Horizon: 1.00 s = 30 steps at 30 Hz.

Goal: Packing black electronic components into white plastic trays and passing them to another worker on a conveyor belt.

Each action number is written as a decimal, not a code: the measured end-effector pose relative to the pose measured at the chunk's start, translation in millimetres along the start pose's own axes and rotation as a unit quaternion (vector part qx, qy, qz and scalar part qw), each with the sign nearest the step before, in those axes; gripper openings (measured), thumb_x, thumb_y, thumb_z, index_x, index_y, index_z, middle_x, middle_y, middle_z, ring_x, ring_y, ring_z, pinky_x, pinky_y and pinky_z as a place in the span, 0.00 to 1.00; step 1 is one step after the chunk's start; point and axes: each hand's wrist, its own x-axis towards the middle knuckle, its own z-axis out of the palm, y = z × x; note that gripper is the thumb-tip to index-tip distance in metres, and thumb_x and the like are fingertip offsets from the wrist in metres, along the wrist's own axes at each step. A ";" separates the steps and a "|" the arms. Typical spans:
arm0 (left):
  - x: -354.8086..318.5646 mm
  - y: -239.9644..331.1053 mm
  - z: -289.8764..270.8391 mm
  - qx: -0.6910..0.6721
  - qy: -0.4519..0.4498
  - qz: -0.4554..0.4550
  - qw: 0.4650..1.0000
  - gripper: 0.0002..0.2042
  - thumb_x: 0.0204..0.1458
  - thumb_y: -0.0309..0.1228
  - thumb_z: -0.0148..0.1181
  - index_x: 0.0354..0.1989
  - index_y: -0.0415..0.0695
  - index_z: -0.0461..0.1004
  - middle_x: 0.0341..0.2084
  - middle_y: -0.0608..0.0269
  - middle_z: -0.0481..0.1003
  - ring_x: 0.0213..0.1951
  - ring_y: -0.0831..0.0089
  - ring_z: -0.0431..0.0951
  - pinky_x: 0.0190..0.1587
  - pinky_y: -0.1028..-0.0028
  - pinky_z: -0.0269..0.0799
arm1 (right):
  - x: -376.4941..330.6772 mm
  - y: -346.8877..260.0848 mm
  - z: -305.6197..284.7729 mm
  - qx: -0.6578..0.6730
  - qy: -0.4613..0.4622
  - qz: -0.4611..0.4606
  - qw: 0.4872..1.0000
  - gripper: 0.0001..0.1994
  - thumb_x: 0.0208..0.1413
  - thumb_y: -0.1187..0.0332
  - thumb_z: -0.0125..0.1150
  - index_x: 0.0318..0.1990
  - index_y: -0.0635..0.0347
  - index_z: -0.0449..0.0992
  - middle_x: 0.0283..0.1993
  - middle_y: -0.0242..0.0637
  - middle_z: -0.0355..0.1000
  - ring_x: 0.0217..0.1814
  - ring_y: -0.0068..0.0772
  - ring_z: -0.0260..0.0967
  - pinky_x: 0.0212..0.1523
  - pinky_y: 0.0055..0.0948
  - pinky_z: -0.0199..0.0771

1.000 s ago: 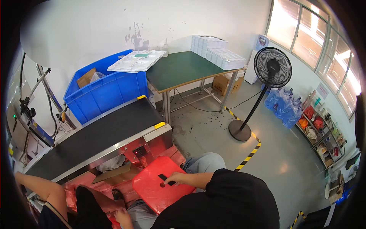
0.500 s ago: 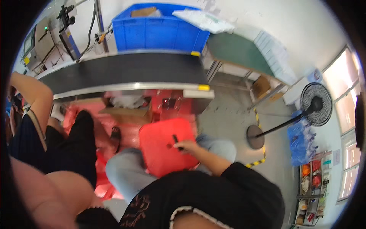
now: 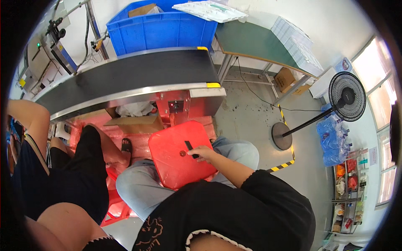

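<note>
Red moulded plastic, square with rounded corners and a glossy smooth face: that is the red square plastic stool seat (image 3: 178, 154) lying tilted across the person's lap, over pale blue-grey trousers, just in front of the conveyor. It has a small round hole near its middle and a short dark slot beside it. The right hand (image 3: 204, 153) rests on the seat's right part, fingers curled around a small dark flat object (image 3: 189, 147) that lies against the plastic; what that object is cannot be told at this size. The left hand is not in view.

Judging by its look, the seat is light and stiff, a hard shell that will not bend much but is slick on top, so a palm laid flat could slide. Its rounded rim looks like the surest place to take hold, with the thumb over the edge; the slot may also give a finger hold.

Just beyond stands the black rubber conveyor belt (image 3: 130, 75) in a brushed metal frame, matte against the shiny red housing below it. A large blue plastic crate (image 3: 163, 27) sits behind it, and a green-topped tabletop (image 3: 251, 42) carries stacks of white sheets. A black pedestal fan (image 3: 346, 97) stands on the grey concrete floor (image 3: 251, 121). Another person in dark shorts sits to the left.
</note>
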 end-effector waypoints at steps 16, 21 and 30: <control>-92.4 -135.9 -43.9 0.166 -0.245 0.030 0.955 0.09 0.40 0.32 0.54 0.29 0.42 0.70 0.42 0.61 0.71 0.44 0.63 0.71 0.45 0.69 0.68 | 6.9 -5.8 1.0 0.007 0.005 0.001 1.000 0.26 0.32 0.53 0.71 0.36 0.61 0.74 0.37 0.36 0.71 0.39 0.32 0.67 0.36 0.34 0.67; -105.7 -189.2 -66.5 0.228 -0.305 0.061 0.922 0.07 0.40 0.30 0.53 0.28 0.43 0.70 0.42 0.64 0.72 0.43 0.65 0.71 0.44 0.70 0.68 | 8.5 1.5 1.3 0.015 0.005 0.008 1.000 0.27 0.32 0.53 0.72 0.39 0.62 0.74 0.41 0.39 0.71 0.44 0.35 0.67 0.39 0.37 0.68; -72.0 -220.9 24.4 0.180 -0.250 0.077 0.948 0.04 0.42 0.26 0.48 0.25 0.44 0.70 0.41 0.64 0.73 0.42 0.66 0.72 0.43 0.74 0.69 | 2.9 0.6 -7.8 0.022 0.011 0.006 1.000 0.28 0.33 0.51 0.71 0.40 0.63 0.73 0.40 0.39 0.71 0.44 0.35 0.67 0.40 0.38 0.68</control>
